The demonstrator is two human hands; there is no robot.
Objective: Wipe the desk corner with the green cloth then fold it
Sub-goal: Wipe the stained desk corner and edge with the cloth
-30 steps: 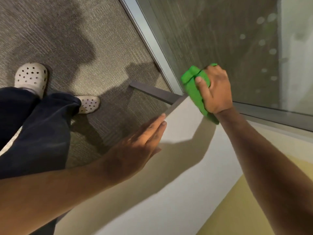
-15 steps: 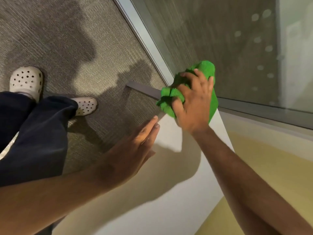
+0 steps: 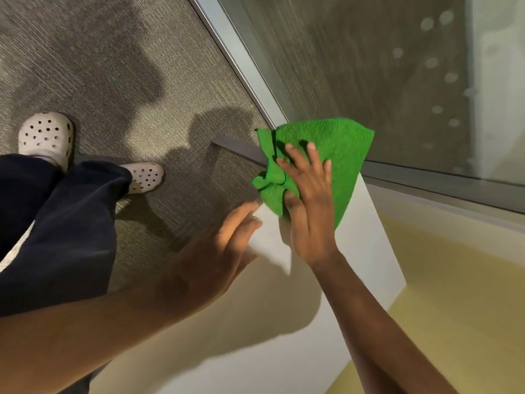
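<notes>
The right hand (image 3: 311, 206) is pressing the green cloth (image 3: 338, 155) flat on the bench (image 3: 366, 251) corner, grip spread open; left hand (image 3: 216, 251), fingers extended, is resting just beside it.

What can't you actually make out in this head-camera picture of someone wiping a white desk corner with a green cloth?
- The tip of the white desk: covered by the green microfibre cloth under the flat right hand.
- Desk surface beneath the left hand: hidden by the hand and its shadow.
- Dust or dirt: too fine to see.
- Both elbows: cut off by the frame's bottom edge.
</notes>
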